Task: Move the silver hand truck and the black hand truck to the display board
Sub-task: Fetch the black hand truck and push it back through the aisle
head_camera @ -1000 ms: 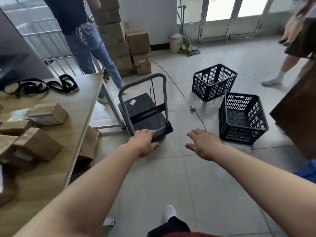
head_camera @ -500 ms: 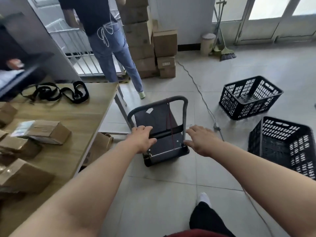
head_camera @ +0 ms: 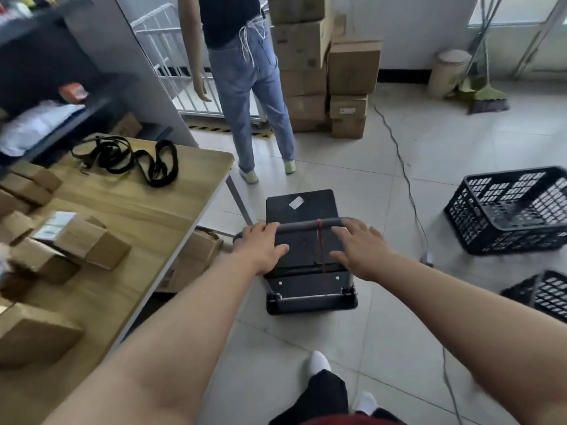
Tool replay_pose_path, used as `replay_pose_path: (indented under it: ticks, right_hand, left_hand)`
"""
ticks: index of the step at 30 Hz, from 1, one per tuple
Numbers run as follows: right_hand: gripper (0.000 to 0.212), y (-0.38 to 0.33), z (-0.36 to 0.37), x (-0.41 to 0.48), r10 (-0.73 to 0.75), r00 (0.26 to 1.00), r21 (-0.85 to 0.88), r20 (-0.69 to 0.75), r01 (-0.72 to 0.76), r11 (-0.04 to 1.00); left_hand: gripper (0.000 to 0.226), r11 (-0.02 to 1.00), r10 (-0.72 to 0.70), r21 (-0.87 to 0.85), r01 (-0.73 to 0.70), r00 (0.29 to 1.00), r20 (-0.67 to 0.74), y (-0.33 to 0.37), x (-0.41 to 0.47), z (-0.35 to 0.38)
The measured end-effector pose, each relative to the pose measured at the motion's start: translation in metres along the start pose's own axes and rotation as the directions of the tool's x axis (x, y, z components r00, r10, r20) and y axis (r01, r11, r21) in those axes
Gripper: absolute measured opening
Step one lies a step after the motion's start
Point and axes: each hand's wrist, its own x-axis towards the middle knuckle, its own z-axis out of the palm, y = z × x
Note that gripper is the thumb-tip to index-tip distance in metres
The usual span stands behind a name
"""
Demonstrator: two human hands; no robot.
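black hand truck (head_camera: 302, 207): flat deck, grey handle (head_camera: 306, 226), red cord (head_camera: 320, 243).

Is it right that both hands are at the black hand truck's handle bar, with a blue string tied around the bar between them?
Not quite. The head view shows the left hand and right hand at the black hand truck handle bar, but the string between them is red, not blue.

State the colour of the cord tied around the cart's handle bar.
Red cord, clearest in the head view.

Left hand (head_camera: 260, 246) and right hand (head_camera: 359, 250) now reached the black hand truck (head_camera: 310, 283) handle
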Motion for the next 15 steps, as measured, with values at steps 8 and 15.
replay_pose_path:
  ticks: [8,15]
  right_hand:
    - [0.053,0.009,0.011,0.072,0.011,0.998,0.012,0.058,-0.011,1.0]
    - [0.032,0.021,0.037,0.087,0.052,0.998,0.073,0.032,-0.054,0.996]
  left_hand:
    - [0.052,0.996,0.014,0.08,-0.027,0.988,0.151,-0.023,0.065,0.014]
    - [0.033,0.993,0.069,0.088,-0.076,0.994,0.085,-0.032,0.076,0.039]
